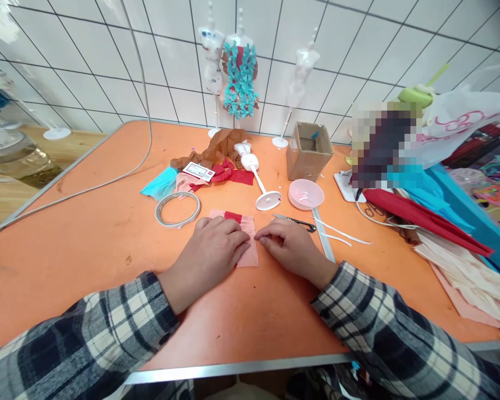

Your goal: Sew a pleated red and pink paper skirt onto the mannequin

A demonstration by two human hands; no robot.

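A small piece of pink paper with a red strip on its far edge lies on the orange table. My left hand lies flat on it, fingers stretched out and pressing it down. My right hand pinches the paper's right edge with thumb and fingertips. Both sleeves are plaid.
A tape roll lies left of the paper. Beyond are scissors, a ruler, a pink bowl, a cardboard box, a toppled mannequin, paper scraps and standing mannequins. Stacked paper sheets fill the right side.
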